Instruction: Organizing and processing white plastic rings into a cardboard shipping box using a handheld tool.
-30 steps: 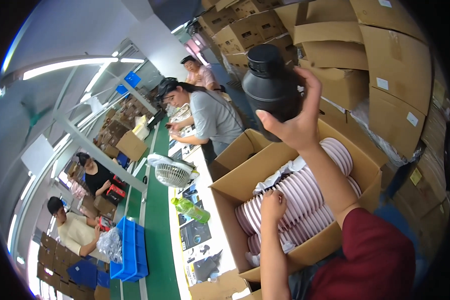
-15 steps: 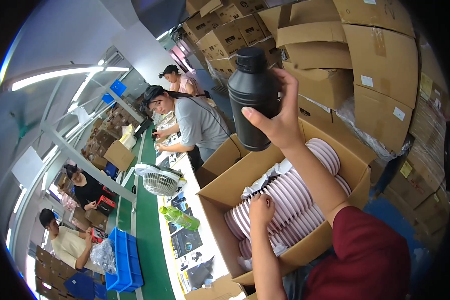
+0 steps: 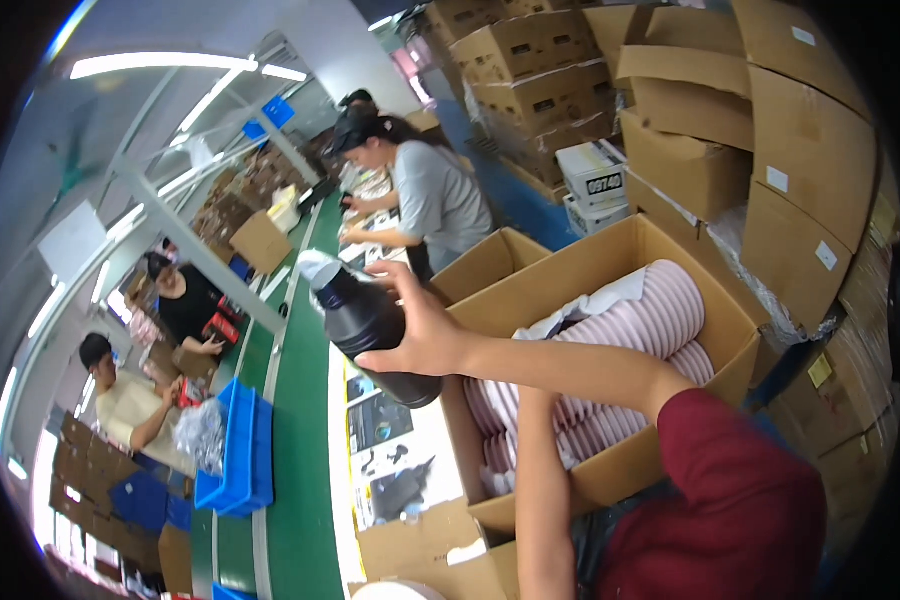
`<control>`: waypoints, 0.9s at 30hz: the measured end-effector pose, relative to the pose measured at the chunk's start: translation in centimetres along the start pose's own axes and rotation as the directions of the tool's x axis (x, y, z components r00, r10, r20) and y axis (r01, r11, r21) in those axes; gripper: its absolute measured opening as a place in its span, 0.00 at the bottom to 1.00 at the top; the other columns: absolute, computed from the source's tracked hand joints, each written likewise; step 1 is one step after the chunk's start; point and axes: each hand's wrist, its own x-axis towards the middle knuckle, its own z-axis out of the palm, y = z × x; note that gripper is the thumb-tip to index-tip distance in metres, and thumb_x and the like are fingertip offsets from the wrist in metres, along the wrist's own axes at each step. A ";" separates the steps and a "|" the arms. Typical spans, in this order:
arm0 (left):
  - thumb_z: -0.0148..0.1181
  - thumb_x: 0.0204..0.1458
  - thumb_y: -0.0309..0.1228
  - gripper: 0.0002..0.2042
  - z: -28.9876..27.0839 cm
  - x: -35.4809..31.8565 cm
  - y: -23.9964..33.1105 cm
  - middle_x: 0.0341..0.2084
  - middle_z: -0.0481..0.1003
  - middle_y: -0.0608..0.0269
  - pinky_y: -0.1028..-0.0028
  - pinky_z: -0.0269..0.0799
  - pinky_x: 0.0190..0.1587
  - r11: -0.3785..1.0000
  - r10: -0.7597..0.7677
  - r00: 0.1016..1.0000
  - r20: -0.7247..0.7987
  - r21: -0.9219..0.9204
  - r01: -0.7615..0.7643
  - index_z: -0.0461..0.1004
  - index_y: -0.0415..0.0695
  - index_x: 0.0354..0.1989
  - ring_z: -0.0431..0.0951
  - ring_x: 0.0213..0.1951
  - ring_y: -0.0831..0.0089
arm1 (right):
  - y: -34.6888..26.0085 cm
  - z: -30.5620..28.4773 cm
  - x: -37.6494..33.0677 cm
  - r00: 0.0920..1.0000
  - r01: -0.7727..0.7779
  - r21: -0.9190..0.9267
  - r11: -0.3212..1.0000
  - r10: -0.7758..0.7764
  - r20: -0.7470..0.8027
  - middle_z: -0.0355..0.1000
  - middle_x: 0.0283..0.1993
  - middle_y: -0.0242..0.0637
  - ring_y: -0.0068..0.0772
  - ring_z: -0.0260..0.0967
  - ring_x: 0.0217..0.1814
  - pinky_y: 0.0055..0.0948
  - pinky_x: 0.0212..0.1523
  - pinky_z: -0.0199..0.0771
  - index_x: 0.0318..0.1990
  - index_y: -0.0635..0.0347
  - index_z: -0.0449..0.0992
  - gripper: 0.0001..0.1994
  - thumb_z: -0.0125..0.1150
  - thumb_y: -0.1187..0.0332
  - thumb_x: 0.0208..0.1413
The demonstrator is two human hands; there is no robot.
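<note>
My right hand [image 3: 425, 335] is wrapped round a black plastic bottle [image 3: 355, 318], which tilts up and to the left over the workbench. Its neck end overlaps the white fan [image 3: 317, 266] in the picture. My left forearm [image 3: 542, 490] rises from the lower edge and passes under the right one, which hides the left hand's fingers. Beneath my arms stands an open carton [image 3: 625, 475] holding rows of pale pinkish round discs [image 3: 670, 305] on edge, with crumpled white wrapping [image 3: 610, 295] among them.
A green conveyor belt [image 3: 305, 440] runs beside the white bench, where printed sheets [image 3: 380, 425] lie. Left of it is a blue crate [image 3: 260, 460]. A co-worker in grey [image 3: 440, 195] stands ahead; others work across the belt. Cartons [image 3: 810, 150] are stacked at right.
My right hand has swung the black bottle left and down, from above the carton to over the bench. The green bottle is now out of sight. The co-worker in grey has turned toward the bench.
</note>
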 end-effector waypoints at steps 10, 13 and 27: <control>0.58 0.46 0.29 0.09 0.3 0.2 -1.9 0.33 0.78 0.43 0.53 0.74 0.44 0.980 -0.192 0.954 0.229 0.103 0.172 0.77 0.37 0.32 0.77 0.39 0.45 | 8.3 10.7 -6.4 0.923 -0.151 -0.176 0.973 0.202 0.327 0.58 0.62 0.53 0.53 0.60 0.65 0.45 0.66 0.59 0.65 0.53 0.51 0.48 0.78 0.59 0.37; 0.57 0.44 0.27 0.07 -1.6 0.5 0.0 0.33 0.78 0.44 0.53 0.76 0.43 0.970 -0.226 0.949 0.218 0.136 0.200 0.77 0.37 0.29 0.77 0.40 0.46 | 10.1 11.1 -7.6 0.938 -0.104 -0.171 0.980 0.153 0.310 0.57 0.64 0.52 0.54 0.56 0.69 0.44 0.68 0.56 0.65 0.56 0.50 0.49 0.77 0.58 0.38; 0.58 0.47 0.33 0.09 0.4 1.3 -2.0 0.32 0.78 0.42 0.53 0.73 0.44 0.973 -0.202 0.953 0.228 0.155 0.169 0.78 0.40 0.30 0.77 0.39 0.45 | 9.3 8.2 -6.7 0.902 -0.126 -0.188 0.974 0.192 0.387 0.56 0.63 0.54 0.52 0.55 0.68 0.42 0.70 0.54 0.69 0.55 0.47 0.51 0.75 0.66 0.36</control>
